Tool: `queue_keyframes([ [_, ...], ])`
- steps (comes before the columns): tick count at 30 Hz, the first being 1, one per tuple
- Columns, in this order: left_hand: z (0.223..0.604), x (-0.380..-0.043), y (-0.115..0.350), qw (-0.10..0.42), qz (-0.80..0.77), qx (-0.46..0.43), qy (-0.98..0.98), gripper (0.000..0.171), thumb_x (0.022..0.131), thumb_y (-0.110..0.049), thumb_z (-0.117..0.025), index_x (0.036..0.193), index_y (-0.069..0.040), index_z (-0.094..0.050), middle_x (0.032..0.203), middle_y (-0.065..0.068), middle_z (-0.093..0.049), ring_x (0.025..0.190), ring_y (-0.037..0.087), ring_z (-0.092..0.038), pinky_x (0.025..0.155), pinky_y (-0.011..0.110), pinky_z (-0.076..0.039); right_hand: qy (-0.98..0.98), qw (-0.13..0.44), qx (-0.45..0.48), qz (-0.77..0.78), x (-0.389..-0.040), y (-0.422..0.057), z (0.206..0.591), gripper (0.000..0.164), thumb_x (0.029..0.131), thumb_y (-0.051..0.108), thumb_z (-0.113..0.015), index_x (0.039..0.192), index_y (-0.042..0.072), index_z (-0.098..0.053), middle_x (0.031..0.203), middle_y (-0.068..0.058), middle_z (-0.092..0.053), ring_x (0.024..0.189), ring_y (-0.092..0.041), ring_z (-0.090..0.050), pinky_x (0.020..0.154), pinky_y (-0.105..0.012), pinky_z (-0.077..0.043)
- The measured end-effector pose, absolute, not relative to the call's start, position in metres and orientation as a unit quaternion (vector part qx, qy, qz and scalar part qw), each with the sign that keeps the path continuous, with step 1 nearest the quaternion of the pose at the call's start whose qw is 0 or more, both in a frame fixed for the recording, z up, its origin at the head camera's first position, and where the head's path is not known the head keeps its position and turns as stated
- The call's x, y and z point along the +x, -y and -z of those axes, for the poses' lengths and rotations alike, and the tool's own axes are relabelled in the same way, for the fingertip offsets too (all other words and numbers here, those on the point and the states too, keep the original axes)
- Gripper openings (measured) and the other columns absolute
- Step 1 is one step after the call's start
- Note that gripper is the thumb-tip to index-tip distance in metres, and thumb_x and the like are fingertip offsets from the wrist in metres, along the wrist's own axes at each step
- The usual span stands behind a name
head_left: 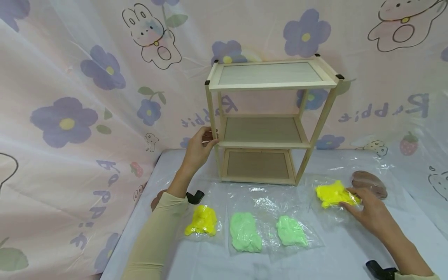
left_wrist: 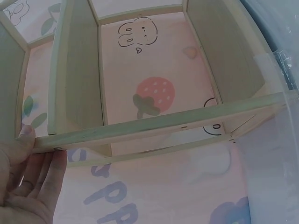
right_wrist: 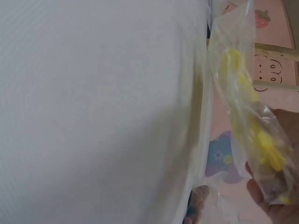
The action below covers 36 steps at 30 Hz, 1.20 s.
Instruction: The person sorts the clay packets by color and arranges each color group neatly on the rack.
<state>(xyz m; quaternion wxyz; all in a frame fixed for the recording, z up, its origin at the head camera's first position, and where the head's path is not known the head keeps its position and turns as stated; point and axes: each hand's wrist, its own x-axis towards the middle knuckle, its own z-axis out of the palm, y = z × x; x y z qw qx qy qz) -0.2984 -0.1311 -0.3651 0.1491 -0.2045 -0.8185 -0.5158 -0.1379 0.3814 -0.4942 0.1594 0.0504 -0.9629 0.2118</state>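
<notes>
A three-tier wooden shelf (head_left: 266,145) stands upright at the back of the white-covered table. My left hand (head_left: 200,149) holds its left front post at the middle tier, with the thumb on one side and the fingers on the other, as the left wrist view of the post (left_wrist: 154,123) also shows. On the right, my right hand (head_left: 372,212) pinches a clear plastic bag of yellow clay-like material (head_left: 330,194). In the right wrist view this bag (right_wrist: 245,93) hangs above the table surface, thumb and fingers at its end.
In front of the shelf lie another bagged yellow lump (head_left: 203,221) and two bagged green lumps (head_left: 245,232). A brown lump (head_left: 369,183) in a bag sits behind my right hand; another brown lump (head_left: 157,200) is partly hidden by my left arm. A patterned curtain (head_left: 70,163) hangs behind.
</notes>
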Motion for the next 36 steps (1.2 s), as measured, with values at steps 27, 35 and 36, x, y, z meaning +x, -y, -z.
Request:
queue_keyframes([
  [27, 0.362, -0.296, 0.130, 0.138, 0.504, -0.193, 0.830, 0.031, 0.103, -0.006, -0.073, 0.131, -0.001, -0.061, 0.118, 0.016, -0.071, 0.115, 0.031, -0.069, 0.106, 0.042, -0.060, 0.847, 0.466, 0.072, -0.246, -0.134, -0.365, 0.440, 0.090, 0.101, 0.075, -0.054, 0.136, -0.007, -0.064, 0.127, -0.032, -0.063, 0.130, -0.023, -0.056, 0.118, -0.006, -0.030],
  [35, 0.360, -0.294, 0.128, 0.133, 0.497, -0.194, 0.835, 0.031, 0.103, -0.007, -0.073, 0.131, -0.001, -0.060, 0.119, 0.016, -0.071, 0.116, 0.032, -0.069, 0.107, 0.043, -0.060, 0.747, 0.604, 0.071, -0.268, -0.136, -0.337, 0.412, 0.071, 0.102, 0.057, -0.069, 0.126, -0.009, -0.069, 0.122, -0.036, -0.066, 0.120, -0.045, -0.063, 0.115, -0.015, -0.042],
  [36, 0.360, -0.294, 0.128, 0.133, 0.496, -0.195, 0.836, 0.031, 0.103, -0.007, -0.073, 0.131, -0.001, -0.060, 0.119, 0.016, -0.071, 0.116, 0.032, -0.069, 0.107, 0.043, -0.059, 0.734, 0.619, 0.069, -0.270, -0.137, -0.334, 0.408, 0.069, 0.101, 0.056, -0.071, 0.125, -0.009, -0.069, 0.121, -0.035, -0.067, 0.118, -0.046, -0.064, 0.114, -0.016, -0.044],
])
